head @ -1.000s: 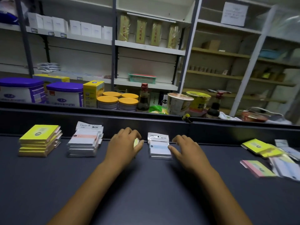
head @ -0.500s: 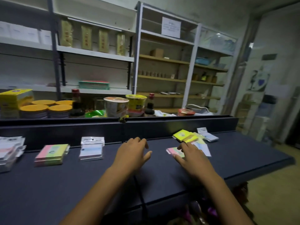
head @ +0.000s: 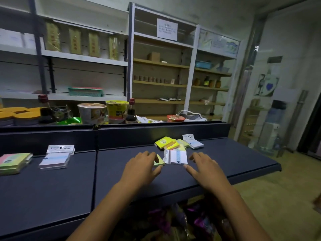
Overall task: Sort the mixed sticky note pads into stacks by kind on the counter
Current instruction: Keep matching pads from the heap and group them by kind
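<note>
On the dark counter (head: 52,188) lies a mixed pile of pads: yellow pads (head: 165,142) at the back, a white-blue pad in a clear packet (head: 178,156) in front, and another white-blue pad (head: 192,143) farther right. My left hand (head: 140,168) lies over the left part of a pale green pad (head: 159,162), fingers loosely bent, thumb at its near edge. Just right of the packet is my right hand (head: 206,169), fingers spread and holding nothing. At the left stand a pink-green stack (head: 13,160) and a white-blue stack (head: 57,156).
A raised dark ledge (head: 156,131) runs behind the counter. Behind it are noodle cups (head: 92,113), sauce bottles (head: 131,113) and tins. Shelving fills the back wall. The counter ends at the right (head: 271,164), with open floor beyond it.
The view has swung right, from the sorted stacks to the mixed pile. Both hands left the white-blue stack and moved to the pile, and my left hand now covers the green pad.
</note>
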The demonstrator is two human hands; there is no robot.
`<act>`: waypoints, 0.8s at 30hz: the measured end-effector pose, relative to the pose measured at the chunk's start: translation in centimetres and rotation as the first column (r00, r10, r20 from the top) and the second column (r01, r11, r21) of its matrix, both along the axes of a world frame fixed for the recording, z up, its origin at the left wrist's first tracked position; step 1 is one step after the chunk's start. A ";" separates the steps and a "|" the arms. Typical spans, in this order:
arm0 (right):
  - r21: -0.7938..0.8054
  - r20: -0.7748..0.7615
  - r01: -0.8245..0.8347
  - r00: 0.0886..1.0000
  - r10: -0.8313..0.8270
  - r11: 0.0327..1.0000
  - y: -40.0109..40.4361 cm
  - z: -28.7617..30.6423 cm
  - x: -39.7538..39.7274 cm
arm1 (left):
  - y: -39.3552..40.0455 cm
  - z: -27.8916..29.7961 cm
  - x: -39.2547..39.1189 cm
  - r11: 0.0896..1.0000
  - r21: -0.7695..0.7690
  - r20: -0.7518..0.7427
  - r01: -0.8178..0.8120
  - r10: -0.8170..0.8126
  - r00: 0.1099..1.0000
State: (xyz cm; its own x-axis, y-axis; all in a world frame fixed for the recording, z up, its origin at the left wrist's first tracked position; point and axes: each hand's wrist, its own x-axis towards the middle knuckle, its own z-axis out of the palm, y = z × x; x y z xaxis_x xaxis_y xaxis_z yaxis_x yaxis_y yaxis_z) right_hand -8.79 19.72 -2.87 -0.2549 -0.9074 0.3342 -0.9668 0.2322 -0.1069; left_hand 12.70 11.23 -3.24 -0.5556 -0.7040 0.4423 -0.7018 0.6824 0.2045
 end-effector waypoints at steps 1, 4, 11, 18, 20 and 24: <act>-0.001 0.002 -0.005 1.000 0.005 1.000 -0.2 0.1 -0.5 | -0.3 0.1 -0.4 1.000 0.004 -0.006 -0.008 0.008 1.000; -0.006 0.007 -0.024 1.000 0.024 1.000 -1.7 0.1 -1.8 | -1.7 0.1 -1.7 0.999 0.016 -0.020 -0.030 0.031 0.999; -0.016 -0.016 -0.069 0.997 0.069 0.997 -7.6 -0.2 -5.2 | -7.5 -0.8 -5.4 0.997 0.046 -0.064 -0.069 0.072 0.995; -0.030 -0.024 -0.099 0.995 0.098 0.995 -14.4 0.2 -8.7 | -13.7 -1.2 -9.1 0.990 0.075 -0.140 -0.120 0.129 0.982; -0.038 -0.017 -0.116 0.993 0.115 0.993 -15.8 0.0 -9.5 | -15.0 -1.4 -10.1 0.987 0.088 -0.149 -0.136 0.148 0.978; -0.039 -0.003 -0.148 0.989 0.148 0.988 -18.6 -0.4 -11.5 | -17.0 -2.2 -12.0 0.968 0.156 -0.171 -0.197 0.223 0.960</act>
